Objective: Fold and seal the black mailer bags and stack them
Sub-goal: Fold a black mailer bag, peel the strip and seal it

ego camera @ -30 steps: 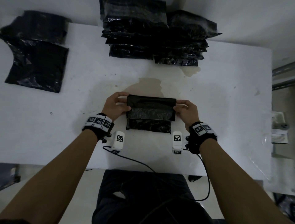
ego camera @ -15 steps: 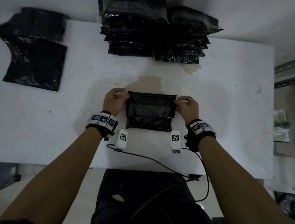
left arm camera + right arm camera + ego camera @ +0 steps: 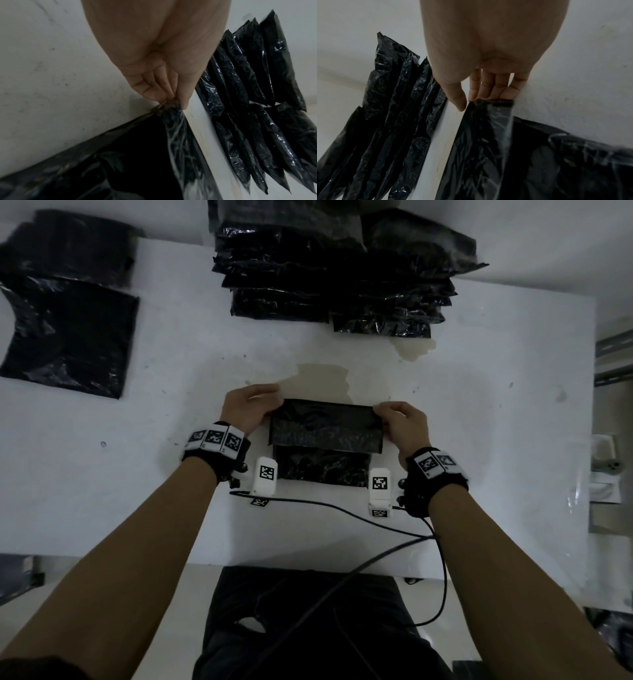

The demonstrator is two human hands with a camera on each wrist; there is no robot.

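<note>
L hand (image 3: 248, 409) + R hand (image 3: 404, 424) pinch crinkly mailer bag (image 3: 325, 426) | flap prob. folded

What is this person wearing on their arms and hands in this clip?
Both forearms are bare, with no sleeves or gloves. Each wrist carries a black strap topped with white blocks printed with black square-code markers. A white camera pod with another marker hangs below each wrist, and black cables trail from them toward the body.

Glossy black mailer bag (image 3: 325, 436), flap folded over, before stacked bags (image 3: 329, 272).
</note>
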